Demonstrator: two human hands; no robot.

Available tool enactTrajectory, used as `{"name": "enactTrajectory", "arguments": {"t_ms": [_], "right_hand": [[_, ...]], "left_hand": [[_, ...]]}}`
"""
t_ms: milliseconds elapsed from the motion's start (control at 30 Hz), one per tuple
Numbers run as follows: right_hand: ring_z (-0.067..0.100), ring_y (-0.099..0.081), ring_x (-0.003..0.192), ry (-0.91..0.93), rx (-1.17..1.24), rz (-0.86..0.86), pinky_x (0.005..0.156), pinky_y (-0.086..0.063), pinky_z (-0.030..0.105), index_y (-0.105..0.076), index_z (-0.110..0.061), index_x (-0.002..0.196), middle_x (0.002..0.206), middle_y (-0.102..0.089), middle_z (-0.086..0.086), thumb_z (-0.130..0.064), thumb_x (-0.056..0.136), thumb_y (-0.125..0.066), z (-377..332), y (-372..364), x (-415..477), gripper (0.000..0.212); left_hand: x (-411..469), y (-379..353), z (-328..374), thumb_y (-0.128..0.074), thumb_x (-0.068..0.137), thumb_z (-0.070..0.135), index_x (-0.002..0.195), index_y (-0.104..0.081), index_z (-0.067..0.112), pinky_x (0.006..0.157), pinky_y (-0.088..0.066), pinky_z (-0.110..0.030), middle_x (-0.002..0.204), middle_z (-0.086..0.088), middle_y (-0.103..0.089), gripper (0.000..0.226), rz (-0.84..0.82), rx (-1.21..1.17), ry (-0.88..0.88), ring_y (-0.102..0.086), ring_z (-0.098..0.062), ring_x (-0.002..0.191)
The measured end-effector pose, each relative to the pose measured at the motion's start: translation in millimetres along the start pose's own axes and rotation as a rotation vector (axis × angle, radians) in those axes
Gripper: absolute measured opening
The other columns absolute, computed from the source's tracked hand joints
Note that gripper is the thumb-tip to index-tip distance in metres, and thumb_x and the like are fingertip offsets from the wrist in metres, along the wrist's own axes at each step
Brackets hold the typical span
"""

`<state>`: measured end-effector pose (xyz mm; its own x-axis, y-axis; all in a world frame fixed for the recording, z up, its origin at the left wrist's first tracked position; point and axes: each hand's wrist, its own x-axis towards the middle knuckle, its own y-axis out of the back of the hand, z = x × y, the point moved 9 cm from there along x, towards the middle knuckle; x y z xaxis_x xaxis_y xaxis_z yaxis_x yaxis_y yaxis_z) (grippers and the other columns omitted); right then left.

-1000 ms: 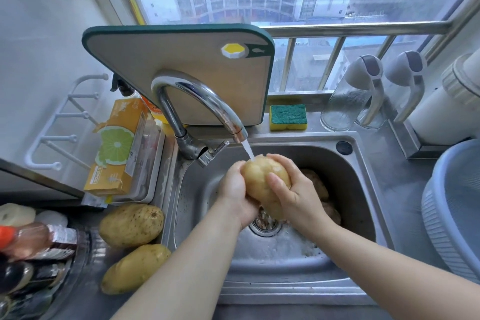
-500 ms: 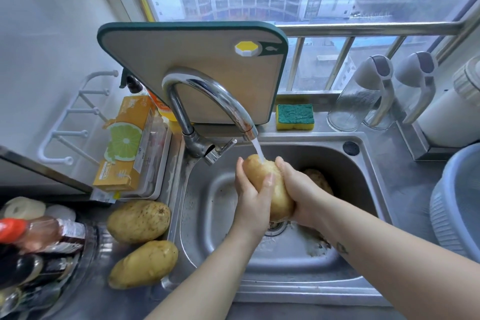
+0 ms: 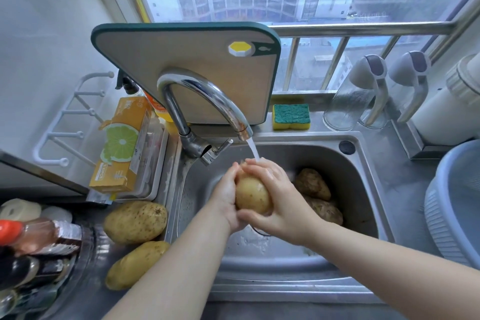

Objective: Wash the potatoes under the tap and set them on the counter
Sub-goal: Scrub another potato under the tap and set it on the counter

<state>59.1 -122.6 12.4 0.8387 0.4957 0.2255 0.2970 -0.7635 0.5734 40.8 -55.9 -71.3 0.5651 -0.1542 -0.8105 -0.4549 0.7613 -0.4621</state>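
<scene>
Both hands hold one wet yellow potato (image 3: 252, 195) over the steel sink (image 3: 368, 189), just under the running tap (image 3: 205, 101). My left hand (image 3: 227, 189) cups its left side. My right hand (image 3: 278, 189) wraps over its top and right side, and the water stream lands on those fingers. Two brown, dirty potatoes (image 3: 313, 184) (image 3: 326, 210) lie in the basin to the right of my hands. Two washed potatoes (image 3: 136, 221) (image 3: 135, 264) rest on the counter left of the sink.
A cutting board (image 3: 187, 65) leans behind the tap. A sponge (image 3: 291, 116) lies on the sink's back ledge. An orange box (image 3: 122, 145) sits left; bottles (image 3: 33, 241) crowd the near left. Glass jugs (image 3: 355, 96) and a blue basin (image 3: 457, 205) stand right.
My right hand has slid up over the top of the potato, and the potato now shows between the two hands. The water now falls on my right fingers instead of the potato.
</scene>
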Motion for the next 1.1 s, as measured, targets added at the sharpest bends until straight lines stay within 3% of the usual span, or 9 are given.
{"name": "enactTrajectory", "arguments": {"t_ms": [133, 267, 333, 433, 567, 700, 833, 933, 1100], "right_hand": [[0.015, -0.055, 0.115, -0.013, 0.062, 0.140, 0.103, -0.040, 0.029, -0.065, -0.016, 0.107, 0.116, -0.062, -0.004, -0.046, 0.064, -0.072, 7.1, 11.4, 3.5, 0.054], [0.008, -0.060, 0.076, -0.369, 0.428, 0.352, 0.073, -0.050, 0.022, -0.065, -0.027, 0.081, 0.078, -0.064, -0.008, -0.045, 0.059, -0.066, 29.8, 13.0, 11.6, 0.028], [0.010, -0.060, 0.073, -0.531, 0.602, 0.393, 0.067, -0.050, 0.020, -0.066, -0.022, 0.076, 0.072, -0.064, -0.005, -0.034, 0.071, -0.071, 42.9, 9.4, 10.9, 0.014], [0.017, -0.064, 0.079, -0.796, 0.746, 0.324, 0.075, -0.053, 0.029, -0.069, -0.014, 0.075, 0.077, -0.069, 0.002, -0.033, 0.081, -0.069, 66.3, -1.6, 8.6, 0.020], [0.029, -0.070, 0.094, -1.129, 0.861, 0.204, 0.093, -0.053, 0.048, -0.073, -0.015, 0.100, 0.103, -0.073, 0.010, -0.063, 0.044, -0.068, 84.9, -20.5, -6.5, 0.074], [0.029, -0.065, 0.087, -1.214, 0.888, 0.210, 0.095, -0.051, 0.044, -0.066, -0.014, 0.090, 0.092, -0.069, 0.011, -0.046, 0.081, -0.059, 89.4, -20.1, -7.9, 0.034], [0.031, -0.062, 0.095, -1.155, 0.756, 0.248, 0.097, -0.049, 0.042, -0.061, -0.014, 0.081, 0.093, -0.065, 0.012, -0.033, 0.094, -0.047, 87.1, -13.0, -0.3, 0.026], [0.025, -0.054, 0.089, -0.917, 0.371, 0.193, 0.081, -0.047, 0.032, -0.055, -0.012, 0.075, 0.086, -0.061, 0.007, -0.021, 0.098, -0.036, 73.7, 2.3, 17.5, 0.031], [0.014, -0.056, 0.106, -0.542, 0.246, 0.156, 0.091, -0.043, 0.031, -0.065, -0.024, 0.111, 0.110, -0.065, -0.003, -0.025, 0.095, -0.048, 39.7, 5.8, 25.4, 0.023]], "left_hand": [[-2.3, -7.0, -6.5, -0.036, 0.098, 0.042, 0.085, -0.063, 0.012, 0.058, -0.056, -0.033, 0.069, -0.012, -0.070, 0.043, -0.003, 0.047, 0.085, -0.070, -0.025, 0.060], [0.9, -10.8, 2.7, -0.041, 0.092, 0.032, 0.098, -0.065, 0.014, 0.074, -0.051, -0.031, 0.085, -0.010, -0.070, 0.031, 0.079, 0.076, -0.056, -0.065, -0.026, 0.086], [-2.6, -10.1, 9.1, -0.040, 0.092, 0.033, 0.094, -0.067, 0.016, 0.073, -0.049, -0.033, 0.086, -0.009, -0.069, 0.032, 0.162, 0.155, -0.202, -0.064, -0.026, 0.084], [-13.1, -7.5, 17.8, -0.031, 0.100, 0.038, 0.100, -0.065, 0.017, 0.084, -0.051, -0.035, 0.105, -0.010, -0.067, 0.040, 0.305, 0.346, -0.403, -0.062, -0.024, 0.096], [-22.9, -10.3, 27.8, -0.021, 0.099, 0.051, 0.128, -0.055, 0.018, 0.105, -0.037, -0.030, 0.133, -0.003, -0.054, 0.055, 0.276, 0.859, -0.773, -0.049, -0.018, 0.124], [-22.2, -16.0, 21.9, -0.036, 0.075, 0.078, 0.139, -0.041, 0.025, 0.097, -0.043, -0.025, 0.128, 0.006, -0.057, 0.083, 0.124, 1.098, -0.953, -0.053, -0.008, 0.116], [-23.6, -12.1, 22.3, -0.045, 0.082, 0.068, 0.131, -0.046, 0.024, 0.075, -0.038, -0.003, 0.114, 0.008, -0.061, 0.067, 0.157, 0.966, -0.872, -0.058, -0.007, 0.105], [-19.8, -3.9, 22.3, -0.037, 0.097, 0.048, 0.128, -0.051, 0.020, 0.076, -0.038, -0.015, 0.111, 0.004, -0.059, 0.045, 0.269, 0.847, -0.721, -0.056, -0.013, 0.109], [1.0, 8.5, 3.3, -0.038, 0.067, 0.089, 0.109, -0.069, 0.025, 0.092, -0.052, -0.038, 0.111, -0.001, -0.071, 0.083, 0.184, 0.462, -0.318, -0.066, -0.018, 0.102]]}}
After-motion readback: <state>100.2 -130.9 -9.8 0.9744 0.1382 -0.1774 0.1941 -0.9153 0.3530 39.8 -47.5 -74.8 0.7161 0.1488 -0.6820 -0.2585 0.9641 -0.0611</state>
